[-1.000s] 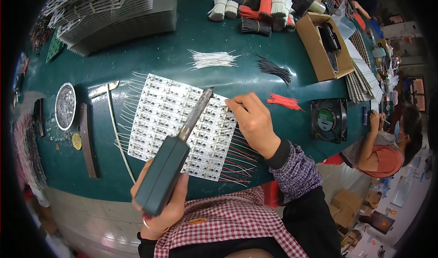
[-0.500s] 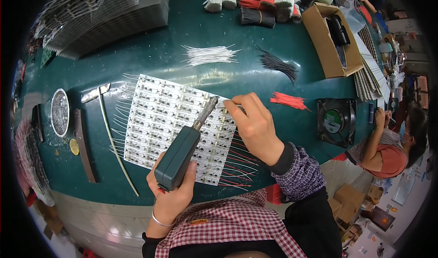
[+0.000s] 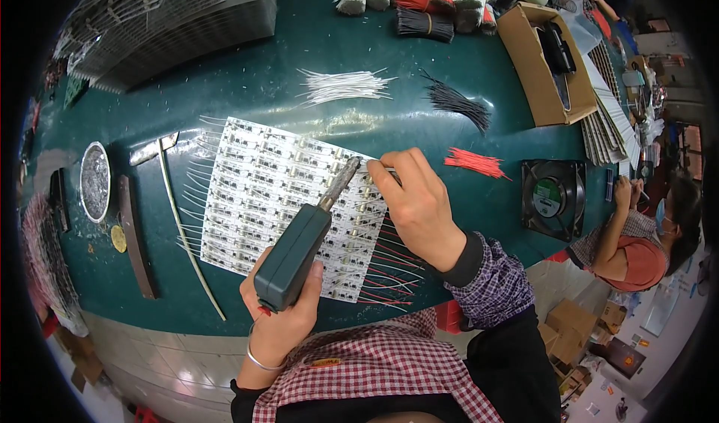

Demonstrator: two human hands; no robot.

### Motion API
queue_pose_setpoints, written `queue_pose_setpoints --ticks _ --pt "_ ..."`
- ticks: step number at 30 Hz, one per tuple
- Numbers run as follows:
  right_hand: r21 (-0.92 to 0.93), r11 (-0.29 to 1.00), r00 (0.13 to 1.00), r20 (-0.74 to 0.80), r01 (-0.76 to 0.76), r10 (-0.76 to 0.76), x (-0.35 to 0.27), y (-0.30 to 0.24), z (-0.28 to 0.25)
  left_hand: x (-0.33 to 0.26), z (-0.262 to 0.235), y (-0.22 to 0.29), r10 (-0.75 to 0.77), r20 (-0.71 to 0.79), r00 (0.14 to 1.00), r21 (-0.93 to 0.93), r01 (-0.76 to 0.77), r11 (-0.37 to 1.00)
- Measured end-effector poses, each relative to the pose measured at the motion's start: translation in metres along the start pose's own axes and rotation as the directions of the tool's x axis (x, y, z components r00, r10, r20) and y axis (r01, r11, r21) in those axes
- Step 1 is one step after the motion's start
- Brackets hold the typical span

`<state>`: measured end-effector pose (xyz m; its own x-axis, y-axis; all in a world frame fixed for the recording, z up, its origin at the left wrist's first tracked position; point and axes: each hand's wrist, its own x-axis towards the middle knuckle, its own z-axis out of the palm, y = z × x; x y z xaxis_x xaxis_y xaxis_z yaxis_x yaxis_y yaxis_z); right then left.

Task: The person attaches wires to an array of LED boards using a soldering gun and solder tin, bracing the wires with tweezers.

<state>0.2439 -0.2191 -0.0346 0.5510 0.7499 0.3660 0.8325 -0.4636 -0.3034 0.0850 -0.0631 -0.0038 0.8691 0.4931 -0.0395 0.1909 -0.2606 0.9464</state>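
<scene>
My left hand (image 3: 283,307) is wrapped round the dark green handle of a soldering gun (image 3: 293,252). Its grey metal tip points away from me and lies over the upper right corner of a white circuit board panel (image 3: 258,191). Rows of small components cover the panel, and thin wires stick out from its left and right edges. Beside the tip, my right hand (image 3: 419,206) has thumb and forefinger pinched together at that same corner. What they hold is too small to make out.
Beyond the panel lie loose white wires (image 3: 344,87), black wires (image 3: 458,104) and red wires (image 3: 476,163). A black fan (image 3: 553,200) and a cardboard box (image 3: 535,71) stand right. A metal dish (image 3: 96,183) and a brown bar (image 3: 136,236) lie left. A co-worker (image 3: 636,236) sits far right.
Very little differs. The view has shifted slightly, and the soldering gun's tip sits a touch closer to my right fingertips. Both hands keep their grip.
</scene>
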Motion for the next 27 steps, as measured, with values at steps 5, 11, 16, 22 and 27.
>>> queue_pose_setpoints --ticks 5,11,16,22,27 --pt "-0.023 1.000 1.000 -0.002 0.003 -0.003 0.000 -0.001 0.000 -0.004 -0.003 -0.005 -0.041 0.001 0.999 -0.018 0.041 0.999" --pt "-0.019 1.000 1.000 -0.009 0.007 -0.008 0.001 -0.002 0.000 -0.017 -0.007 -0.013 -0.119 -0.099 0.988 0.039 0.124 0.992" --pt "-0.022 0.999 0.998 -0.051 0.024 -0.025 -0.001 -0.002 -0.001 -0.015 -0.006 -0.006 -0.055 -0.139 0.989 0.026 0.059 0.998" --pt "0.023 0.999 0.997 -0.070 0.029 -0.027 -0.006 -0.005 -0.001 -0.018 -0.007 -0.009 -0.069 -0.124 0.990 -0.004 0.069 0.998" --pt "0.031 0.999 0.999 -0.044 0.024 -0.022 -0.007 -0.004 0.000 -0.017 -0.009 -0.010 -0.038 -0.072 0.997 0.008 0.039 0.999"
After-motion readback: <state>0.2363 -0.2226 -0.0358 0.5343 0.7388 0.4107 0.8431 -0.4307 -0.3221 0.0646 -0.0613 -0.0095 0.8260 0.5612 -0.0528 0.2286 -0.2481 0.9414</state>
